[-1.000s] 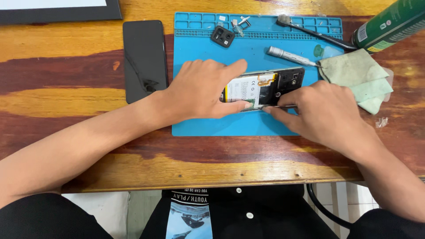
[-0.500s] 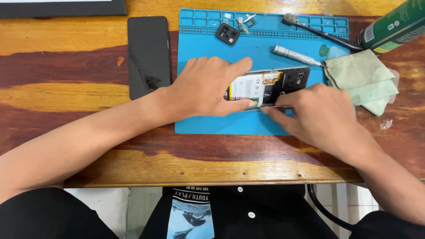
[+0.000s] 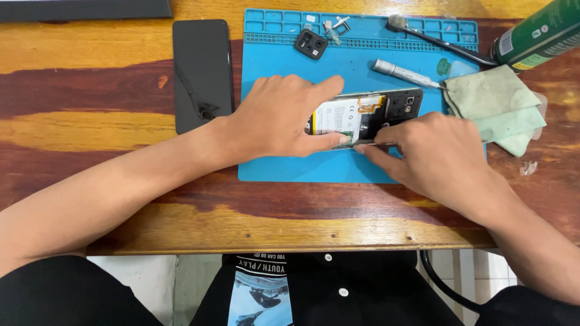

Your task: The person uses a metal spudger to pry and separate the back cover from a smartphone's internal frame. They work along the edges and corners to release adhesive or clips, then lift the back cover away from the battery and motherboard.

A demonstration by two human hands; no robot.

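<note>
Blue mat (image 3: 290,163), pale green, perhaps, cloth (image 3: 492,99)

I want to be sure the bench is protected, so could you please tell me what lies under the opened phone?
The opened phone lies on a blue rubber work mat on the wooden table. The left hand covers its left end, hiding what is beneath there.

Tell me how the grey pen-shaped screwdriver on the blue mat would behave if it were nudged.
The screwdriver has a slim, round metal-looking barrel, so it would probably roll sideways across the blue mat rather than slide. It lies flat, so tipping is unlikely. It looks stiff and fairly light, and its smooth finish may be slippery to pinch. The folded green cloth near its tip might stop it.
</note>
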